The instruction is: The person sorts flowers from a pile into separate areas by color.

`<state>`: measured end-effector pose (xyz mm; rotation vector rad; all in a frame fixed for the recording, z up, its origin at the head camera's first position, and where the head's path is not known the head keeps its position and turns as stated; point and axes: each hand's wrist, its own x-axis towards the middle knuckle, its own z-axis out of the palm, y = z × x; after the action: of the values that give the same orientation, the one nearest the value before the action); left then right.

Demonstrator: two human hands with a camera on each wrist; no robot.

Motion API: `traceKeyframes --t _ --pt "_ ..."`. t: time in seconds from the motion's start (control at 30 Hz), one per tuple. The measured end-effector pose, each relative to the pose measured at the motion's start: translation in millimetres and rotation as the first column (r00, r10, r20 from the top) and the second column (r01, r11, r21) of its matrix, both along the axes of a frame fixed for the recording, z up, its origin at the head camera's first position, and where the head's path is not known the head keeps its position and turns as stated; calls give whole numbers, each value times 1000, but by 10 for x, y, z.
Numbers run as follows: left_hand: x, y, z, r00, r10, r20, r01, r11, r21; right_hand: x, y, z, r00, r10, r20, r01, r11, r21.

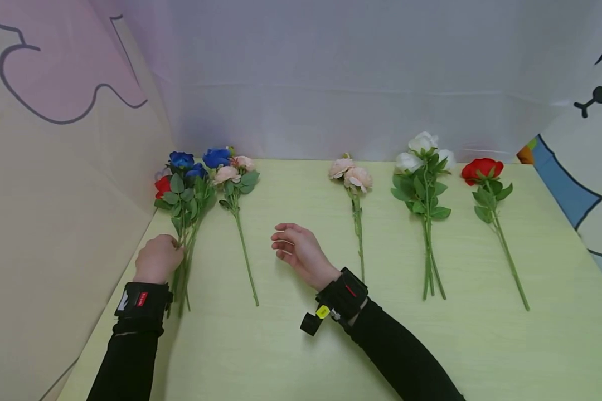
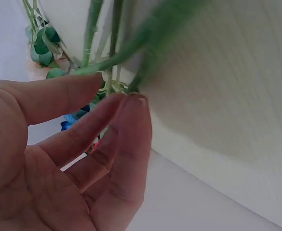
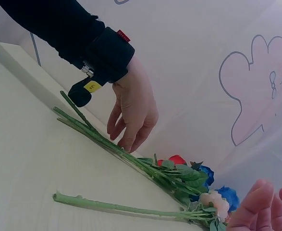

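At the left, my left hand (image 1: 159, 259) has its curled fingers and thumb at the green stems (image 2: 116, 33) of a flower bunch with blue and red blooms (image 1: 181, 160). In the left wrist view the thumb and fingertips (image 2: 136, 101) lie about the stems, which partly block the view. My right hand (image 1: 301, 253) hovers over the middle of the table, fingers loosely bent and nothing in them. Beside the bunch lies a flower stem with pink blooms (image 1: 227, 174), its head close to a blue bloom (image 1: 217, 157).
Farther right on the pale table (image 1: 291, 345) lie pink flowers (image 1: 357, 178), a bunch of white flowers (image 1: 423, 143) with several stems, and a single red flower (image 1: 483, 169). A printed cloth wall (image 1: 331, 78) stands behind, and another wall (image 1: 65, 211) borders the left edge.
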<state>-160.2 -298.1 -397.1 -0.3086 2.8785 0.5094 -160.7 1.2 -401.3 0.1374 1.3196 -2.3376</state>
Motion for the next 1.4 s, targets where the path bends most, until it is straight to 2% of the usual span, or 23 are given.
traceKeyframes --t 0.23,0.6,1.0,1.17,1.4 --pt "-24 6 -14 1000 10 -9 -10 1000 7 2 3 -13 1000 19 -1 -19 1000 6" --pt "-96 56 -112 1000 10 -21 -9 1000 7 2 -5 -25 999 32 2 -32 999 -3" --pt "-115 117 -84 999 -2 -52 1 1000 -10 14 20 -22 999 45 -17 -45 999 2" --pt "-108 100 -99 999 -8 -53 9 1000 13 20 30 -15 999 44 -23 -44 999 -2" --pt "-91 79 -94 997 -46 -64 51 996 68 13 47 -16 998 53 -30 -53 999 -1"
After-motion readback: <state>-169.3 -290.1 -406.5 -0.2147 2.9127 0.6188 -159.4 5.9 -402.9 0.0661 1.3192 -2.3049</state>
